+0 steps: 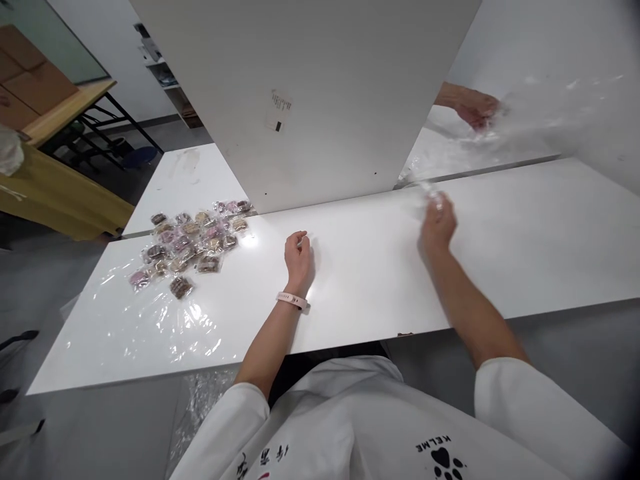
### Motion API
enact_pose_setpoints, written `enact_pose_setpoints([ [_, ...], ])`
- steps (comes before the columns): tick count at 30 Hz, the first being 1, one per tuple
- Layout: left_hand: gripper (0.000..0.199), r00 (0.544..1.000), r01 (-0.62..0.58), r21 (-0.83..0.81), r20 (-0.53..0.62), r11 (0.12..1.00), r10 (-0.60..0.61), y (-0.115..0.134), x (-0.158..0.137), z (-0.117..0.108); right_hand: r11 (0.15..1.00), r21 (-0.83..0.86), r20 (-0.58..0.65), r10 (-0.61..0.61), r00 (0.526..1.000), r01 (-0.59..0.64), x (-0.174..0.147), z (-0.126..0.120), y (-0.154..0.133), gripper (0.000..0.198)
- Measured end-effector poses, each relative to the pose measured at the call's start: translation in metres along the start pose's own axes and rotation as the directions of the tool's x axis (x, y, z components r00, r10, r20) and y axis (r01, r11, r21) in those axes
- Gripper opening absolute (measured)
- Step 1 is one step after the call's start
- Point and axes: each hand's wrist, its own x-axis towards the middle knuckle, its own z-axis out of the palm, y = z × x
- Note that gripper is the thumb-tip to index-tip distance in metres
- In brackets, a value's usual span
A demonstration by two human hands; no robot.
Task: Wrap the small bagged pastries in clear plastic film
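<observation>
R hand (pixel 440 223) is closed, fingers bunched tight on a bit of clear plastic (pixel 429 191) poking out past the fingertips; blurred, so can't tell its full shape. Just below the grip is the white near tbl (pixel 370 267); can't tell if the knuckles touch it. L of the grip, w/ bare tbl btwn, is the L hand (pixel 299 257), palm down-ish, fingers loosely curled, nothing seen in it but can't tell re the palm side; pink wristband (pixel 293 300) on that wrist. Further L, past the L hand, lots of clear-wrapped pkts (pixel 183 243), brown, pink & tan, lie in a loose heap, some overlapping, a few apart at the near side. Nearer the body from the heap, shiny clear film (pixel 185 327) is spread flat on the tbl. Ahead & L of the grip a big white panel (pixel 325 87) stands across the far side of the tbl, small label (pixel 279 110) on it. Ahead & R of the grip, beyond the panel's edge, another person's hand (pixel 475 110) is at a wide clear sheet (pixel 545 127), details blurred. Farthest, way off L, cardboard boxes (pixel 43 83) on a wood-top tbl (pixel 75 110), w/ a shelf unit (pixel 173 90) behind
</observation>
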Motion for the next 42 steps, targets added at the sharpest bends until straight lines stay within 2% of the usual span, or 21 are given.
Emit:
enact_pose_setpoints([
  [1,0.024,1.000,0.008,0.005,0.001,1.000,-0.008,0.000,0.001,0.001,0.995,-0.071,-0.099,0.069,0.993,-0.076,0.020,-0.007,0.009,0.060],
  [3,0.023,1.000,-0.008,0.011,0.009,1.000,0.007,-0.001,0.002,0.002,0.970,-0.178,-0.232,0.122,0.965,-0.165,0.054,-0.012,0.017,0.057],
  [5,0.022,1.000,-0.024,0.020,0.016,1.000,0.024,-0.002,0.003,0.002,0.953,-0.263,-0.222,0.094,0.970,-0.152,0.080,-0.007,0.012,0.056],
  [9,0.022,0.999,-0.032,0.046,0.018,0.998,0.031,-0.001,0.003,0.001,0.932,-0.348,-0.110,0.066,0.992,-0.101,0.109,0.026,-0.005,0.056],
  [14,0.022,0.999,-0.025,0.076,0.033,0.997,0.022,0.004,0.003,0.000,0.929,-0.364,0.134,0.128,0.983,-0.071,0.121,0.056,0.002,0.062],
  [15,0.022,0.999,-0.027,0.079,0.034,0.997,0.024,0.004,0.004,0.000,0.923,-0.378,0.129,0.133,0.983,-0.075,0.120,0.057,0.007,0.061],
  [17,0.022,0.998,-0.042,0.082,0.039,0.996,0.039,0.002,0.004,0.000,0.896,-0.428,0.023,0.140,0.990,-0.117,0.115,0.049,0.018,0.058],
  [19,0.022,0.997,-0.062,0.082,0.043,0.995,0.059,0.000,0.005,0.001,0.852,-0.482,-0.044,0.210,0.977,-0.205,0.109,0.033,0.030,0.058],
  [20,0.022,0.997,-0.069,0.082,0.046,0.994,0.066,-0.002,0.005,0.001,0.830,-0.502,-0.025,0.266,0.964,-0.242,0.105,0.022,0.036,0.058],
  [23,0.022,0.996,-0.072,0.078,0.051,0.994,0.068,-0.005,0.005,0.002,0.810,-0.533,0.118,0.358,0.926,-0.245,0.085,-0.013,0.048,0.054],
  [25,0.022,0.996,-0.069,0.069,0.053,0.995,0.065,-0.008,0.006,0.002,0.829,-0.528,0.160,0.311,0.937,-0.185,0.056,-0.032,0.048,0.052],
  [29,0.022,0.996,-0.080,0.067,0.046,0.995,0.077,-0.010,0.010,0.000,0.861,-0.508,0.233,0.146,0.961,-0.008,-0.043,-0.058,0.020,0.053],
  [31,0.022,0.993,-0.111,0.081,0.042,0.990,0.108,-0.007,0.007,-0.001,0.874,-0.477,0.303,0.063,0.951,0.095,-0.104,-0.072,-0.009,0.053],
  [32,0.022,0.988,-0.153,0.090,0.045,0.984,0.149,-0.003,0.003,0.000,0.878,-0.441,0.373,-0.011,0.928,0.188,-0.132,-0.081,-0.025,0.053],
  [33,0.023,0.976,-0.215,0.096,0.057,0.972,0.210,0.001,-0.005,0.001,0.885,-0.364,0.453,-0.103,0.886,0.289,-0.156,-0.092,-0.042,0.052],
  [34,0.023,0.955,-0.293,0.096,0.088,0.951,0.285,0.007,-0.016,0.005,0.894,-0.244,0.528,-0.203,0.824,0.377,-0.175,-0.102,-0.058,0.049],
  [35,0.023,0.921,-0.376,0.088,0.143,0.923,0.362,0.013,-0.028,0.011,0.895,-0.153,0.544,-0.277,0.792,0.418,-0.188,-0.113,-0.071,0.046],
  [36,0.024,0.876,-0.453,0.074,0.221,0.889,0.428,0.019,-0.043,0.018,0.895,-0.113,0.511,-0.320,0.797,0.432,-0.194,-0.122,-0.081,0.043],
  [38,0.029,0.757,-0.570,0.054,0.423,0.820,0.498,0.028,-0.073,0.036,0.902,-0.183,0.357,-0.310,0.881,0.391,-0.186,-0.135,-0.083,0.042],
  [40,0.040,0.635,-0.656,0.106,0.612,0.747,0.471,0.031,-0.095,0.055,0.898,-0.330,0.195,-0.235,0.952,0.289,-0.159,-0.138,-0.061,0.050],
  [42,0.053,0.557,-0.718,0.206,0.743,0.665,0.371,0.029,-0.104,0.068,0.902,-0.383,0.153,-0.148,0.977,0.197,-0.124,-0.136,-0.021,0.062],
])
